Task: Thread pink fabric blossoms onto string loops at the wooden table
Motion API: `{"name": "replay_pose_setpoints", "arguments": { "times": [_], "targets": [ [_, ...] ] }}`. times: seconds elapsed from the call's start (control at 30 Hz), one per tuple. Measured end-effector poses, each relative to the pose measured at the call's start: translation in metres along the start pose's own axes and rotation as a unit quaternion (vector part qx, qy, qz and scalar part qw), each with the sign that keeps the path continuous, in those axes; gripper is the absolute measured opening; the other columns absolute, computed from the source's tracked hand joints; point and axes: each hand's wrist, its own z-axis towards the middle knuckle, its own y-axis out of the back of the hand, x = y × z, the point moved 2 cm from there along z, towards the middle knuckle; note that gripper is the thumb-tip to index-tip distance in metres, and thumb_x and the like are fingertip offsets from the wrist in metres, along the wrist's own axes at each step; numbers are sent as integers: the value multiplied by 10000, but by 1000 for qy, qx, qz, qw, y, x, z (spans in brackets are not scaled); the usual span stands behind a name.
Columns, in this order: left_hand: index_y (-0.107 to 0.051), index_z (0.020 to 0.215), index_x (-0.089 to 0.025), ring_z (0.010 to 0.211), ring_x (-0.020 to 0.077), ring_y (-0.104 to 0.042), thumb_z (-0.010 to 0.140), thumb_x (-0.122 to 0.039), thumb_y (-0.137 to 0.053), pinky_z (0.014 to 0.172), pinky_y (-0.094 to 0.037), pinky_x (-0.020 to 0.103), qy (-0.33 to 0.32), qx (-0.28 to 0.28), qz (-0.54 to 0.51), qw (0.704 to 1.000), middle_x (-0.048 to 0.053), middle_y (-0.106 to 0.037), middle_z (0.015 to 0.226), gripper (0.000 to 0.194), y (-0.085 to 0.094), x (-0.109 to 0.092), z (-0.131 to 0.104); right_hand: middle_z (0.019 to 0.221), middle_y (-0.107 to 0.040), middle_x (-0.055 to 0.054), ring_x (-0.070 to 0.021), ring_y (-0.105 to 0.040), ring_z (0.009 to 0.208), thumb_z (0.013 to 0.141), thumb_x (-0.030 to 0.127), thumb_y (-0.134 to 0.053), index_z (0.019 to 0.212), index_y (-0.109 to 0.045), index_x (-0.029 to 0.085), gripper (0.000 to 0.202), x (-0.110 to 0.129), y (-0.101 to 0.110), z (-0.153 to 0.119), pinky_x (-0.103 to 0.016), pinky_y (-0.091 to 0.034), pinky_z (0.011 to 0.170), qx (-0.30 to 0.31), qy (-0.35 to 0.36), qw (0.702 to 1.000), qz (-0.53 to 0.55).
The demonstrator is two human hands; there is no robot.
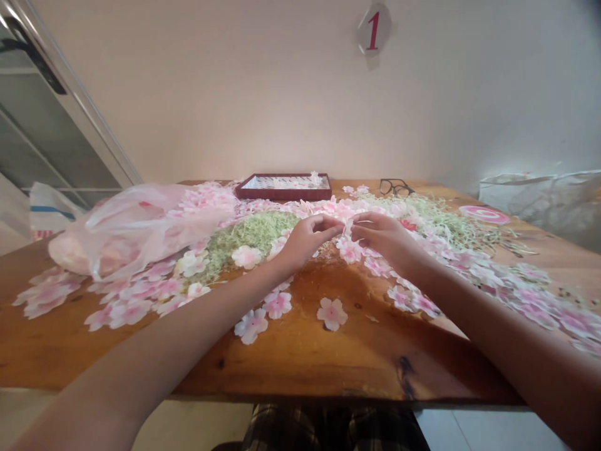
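Pale flower piece at the fingertips, between left hand and right hand, above the wooden surface. Left fingers pinched on it; right fingers' closure cannot be told. Green shredded heap left of fingers, dark-red tray beyond.

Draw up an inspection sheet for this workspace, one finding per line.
Surface: wooden table, knotted, with scattered flowers and shreds.
Job's things: pink-and-white flowers; a pale piece between the hands, too small to identify.
Clutter: green shreds, plastic bag, dark red tray, glasses, pink disc.
Hands: left hand and right hand nearly meet, fingers bent; grip unclear.
Cables: nothing seen.
Surroundings: wall with a red "1"; framed door at left.
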Motion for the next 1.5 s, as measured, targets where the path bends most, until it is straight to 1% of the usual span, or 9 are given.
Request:
{"name": "replay_pose_setpoints", "arguments": {
  "times": [0.13, 0.3, 0.43, 0.57, 0.73, 0.87, 1.13, 1.37, 1.5],
  "targets": [
    [-554, 796, -142, 738, 124, -508, 682, -404, -516, 704, -387, 285, -11, -19, 64, 998, 55, -575, 814, 289, 1, -1, -1, 745, -609, -62, -144, -545, 632, 687, 366, -555, 757, -576, 148, 230, -14, 19, 11, -282, -410, 570, -45, 2, 990, -133],
    [-560, 795, -163, 727, 130, -509, 716, -412, -469, 677, -383, 276, -50, -6, 175, 983, 44, -580, 808, 277, -1, -5, -6, 897, -614, -93, -224, -543, 848, 742, 361, -499, 824, -627, 164, 249, -23, 33, 20, -397, -381, 760, -89, 106, 927, -348],
    [-574, 797, -169, 747, 140, -513, 737, -410, -440, 677, -381, 273, -78, 20, 224, 971, 39, -585, 813, 282, -4, -8, -8, 1120, -528, -58, -194, -483, 1010, 780, 377, -461, 1048, -552, 242, 314, -2, 16, 9, -361, -386, 816, -3, 135, 960, -244],
    [-576, 797, -171, 730, 136, -511, 736, -387, -452, 666, -378, 267, -88, 29, 225, 970, 36, -586, 813, 256, -4, -7, -7, 1009, -590, -22, -164, -536, 920, 733, 300, -545, 940, -602, 261, 218, 14, -1, -2, -311, -415, 782, 120, 100, 975, -156],
    [-576, 812, -169, 750, 132, -512, 737, -398, -447, 689, -384, 271, -64, 11, 179, 982, 45, -588, 839, 274, -4, -7, -9, 796, -627, -30, -161, -568, 790, 699, 305, -578, 783, -616, 210, 133, 1, 6, 3, -320, -441, 724, 120, 0, 989, -85],
    [-569, 798, -163, 734, 125, -510, 724, -405, -461, 693, -378, 274, -44, -6, 154, 987, 42, -589, 816, 275, -4, -6, -8, 785, -599, -24, -146, -557, 805, 660, 324, -618, 707, -590, 196, 139, -10, 9, 6, -316, -438, 776, 155, -16, 987, 27],
    [-548, 785, -171, 757, 138, -503, 721, -414, -458, 696, -371, 284, -26, -17, 155, 988, 41, -576, 820, 267, -2, -2, -3, 726, -576, -31, -131, -552, 734, 637, 336, -628, 663, -602, 166, 174, -10, 15, 8, -300, -443, 746, 71, -34, 997, 11],
    [-594, 869, -241, 753, 136, -529, 682, -333, -533, 692, -409, 284, -87, 146, 195, 966, 17, -591, 902, 218, -15, -9, -12, 687, -564, -16, -121, -546, 705, 634, 333, -632, 607, -584, 162, 179, -4, 25, 9, -303, -432, 764, 18, -26, 999, -11],
    [-605, 817, -191, 740, 145, -545, 683, -387, -527, 725, -415, 319, -3, 63, 123, 990, 49, -613, 837, 250, -5, 0, -6, 724, -577, -26, -135, -555, 744, 626, 325, -642, 626, -607, 168, 161, -3, 32, 12, -314, -429, 795, 15, -28, 999, 5]
  ]
}}
